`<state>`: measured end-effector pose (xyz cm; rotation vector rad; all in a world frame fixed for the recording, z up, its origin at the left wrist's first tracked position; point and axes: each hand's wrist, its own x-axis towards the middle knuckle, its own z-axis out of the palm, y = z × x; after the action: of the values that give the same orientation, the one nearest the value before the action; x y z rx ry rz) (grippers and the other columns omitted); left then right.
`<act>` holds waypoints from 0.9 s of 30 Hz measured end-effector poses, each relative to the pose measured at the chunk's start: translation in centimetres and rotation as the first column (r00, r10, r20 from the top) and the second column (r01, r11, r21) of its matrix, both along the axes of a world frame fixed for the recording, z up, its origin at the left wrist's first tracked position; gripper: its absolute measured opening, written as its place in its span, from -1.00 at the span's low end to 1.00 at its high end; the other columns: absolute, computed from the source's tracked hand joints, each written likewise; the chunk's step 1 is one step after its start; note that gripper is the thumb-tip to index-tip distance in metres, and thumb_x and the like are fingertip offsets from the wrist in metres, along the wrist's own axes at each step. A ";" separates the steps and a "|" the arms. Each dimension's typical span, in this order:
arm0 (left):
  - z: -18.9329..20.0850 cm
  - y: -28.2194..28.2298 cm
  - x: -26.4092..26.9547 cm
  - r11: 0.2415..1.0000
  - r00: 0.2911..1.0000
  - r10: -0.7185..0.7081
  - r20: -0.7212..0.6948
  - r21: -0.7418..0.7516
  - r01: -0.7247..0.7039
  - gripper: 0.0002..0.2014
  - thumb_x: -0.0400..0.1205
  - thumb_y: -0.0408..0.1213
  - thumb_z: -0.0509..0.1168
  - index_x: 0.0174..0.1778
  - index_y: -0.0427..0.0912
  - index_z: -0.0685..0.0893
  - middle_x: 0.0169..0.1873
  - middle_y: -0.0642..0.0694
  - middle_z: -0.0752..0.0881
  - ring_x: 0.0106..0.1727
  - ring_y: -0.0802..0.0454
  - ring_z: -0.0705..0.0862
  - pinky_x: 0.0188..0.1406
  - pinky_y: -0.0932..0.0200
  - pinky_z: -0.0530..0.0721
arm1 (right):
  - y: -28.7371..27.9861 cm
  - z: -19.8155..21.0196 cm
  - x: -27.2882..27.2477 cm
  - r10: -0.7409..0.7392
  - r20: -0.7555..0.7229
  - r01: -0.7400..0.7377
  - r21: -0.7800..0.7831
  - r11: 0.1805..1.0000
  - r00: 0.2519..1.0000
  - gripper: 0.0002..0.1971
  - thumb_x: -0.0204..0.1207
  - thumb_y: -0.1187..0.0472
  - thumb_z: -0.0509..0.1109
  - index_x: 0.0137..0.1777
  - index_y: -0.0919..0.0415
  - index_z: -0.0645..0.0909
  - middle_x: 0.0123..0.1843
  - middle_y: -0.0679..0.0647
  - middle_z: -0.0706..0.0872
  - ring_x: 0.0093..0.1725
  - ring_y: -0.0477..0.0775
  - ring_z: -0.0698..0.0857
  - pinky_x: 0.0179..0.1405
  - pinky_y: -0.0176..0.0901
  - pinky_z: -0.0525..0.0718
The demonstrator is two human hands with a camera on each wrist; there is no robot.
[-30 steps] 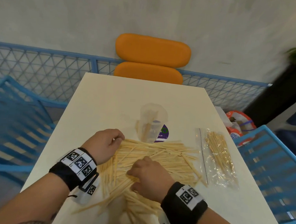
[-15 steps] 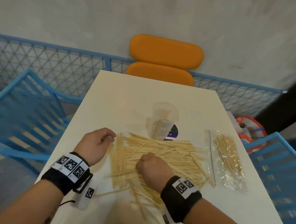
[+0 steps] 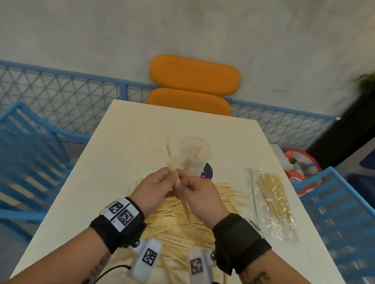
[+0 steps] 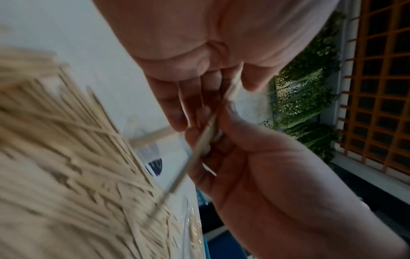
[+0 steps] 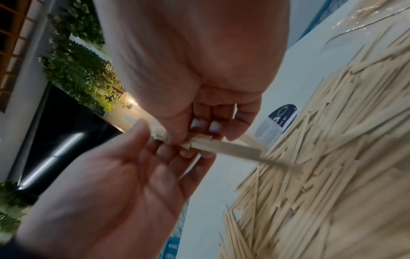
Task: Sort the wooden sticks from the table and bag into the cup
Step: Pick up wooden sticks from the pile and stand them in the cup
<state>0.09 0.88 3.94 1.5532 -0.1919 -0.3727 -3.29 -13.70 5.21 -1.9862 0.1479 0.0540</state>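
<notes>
A small bundle of wooden sticks [image 3: 170, 156] is held upright-tilted above the pile of loose sticks [image 3: 183, 227] on the white table [image 3: 124, 151]. My left hand [image 3: 172, 174] pinches the bundle from the left. My right hand [image 3: 181, 181] pinches it from the right, fingertips almost touching the left's. In the wrist views the bundle [image 4: 200, 145] [image 5: 230, 150] runs between both sets of fingers. The clear plastic cup [image 3: 195, 155] stands just behind the hands with a few sticks inside. The clear bag [image 3: 274, 204], holding thinner sticks, lies at the right.
A purple round sticker [image 3: 207, 170] lies by the cup's base. An orange chair [image 3: 195, 76] stands at the table's far end. Blue slatted chairs [image 3: 22, 164] flank both sides, with a red and white bag [image 3: 300, 164] on the floor at the right.
Both hands have lifted off the pile and come together in front of the cup, now holding a small bundle of sticks between them.
</notes>
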 end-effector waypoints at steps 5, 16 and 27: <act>-0.2 -1.9 -0.1 0.993 0.992 0.075 -0.104 -0.080 -0.084 -0.72 0.83 -0.23 0.12 -0.08 -0.14 0.71 -0.03 -0.05 0.87 -0.03 -0.06 0.78 -0.13 0.15 0.71 | -0.1 -0.8 -0.7 -0.070 -0.005 0.070 0.121 0.990 0.998 -0.87 0.55 0.27 0.53 0.05 0.27 0.83 -0.07 0.04 0.88 -0.01 -0.05 0.83 0.04 -0.27 0.75; -1.2 1.5 0.8 0.955 0.958 0.257 -0.125 -0.120 -0.271 -0.74 0.84 -0.37 0.01 0.03 -0.20 0.62 -0.42 -0.02 0.46 -0.50 0.09 0.32 -0.46 0.16 0.33 | -3.2 -5.5 -3.4 0.179 -0.299 -0.348 -0.795 0.498 0.937 -0.79 0.62 0.01 0.34 0.18 -0.01 0.69 0.23 0.03 0.61 0.31 0.15 0.49 0.22 0.05 0.55; -1.3 2.5 0.5 0.934 0.939 0.308 -0.151 -0.139 -0.329 -0.73 0.85 -0.29 0.02 -0.05 -0.17 0.60 -0.43 -0.03 0.42 -0.44 0.04 0.39 -0.37 0.12 0.41 | -3.0 -4.4 -2.7 0.148 -0.310 -0.343 -0.872 0.348 0.939 -0.73 0.69 0.20 0.21 0.19 0.05 0.74 0.13 0.07 0.69 0.22 0.16 0.58 0.21 0.06 0.54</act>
<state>0.63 3.40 2.60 1.3651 0.1281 -0.1919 -5.98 -16.71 0.76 -3.1619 -0.0465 0.4478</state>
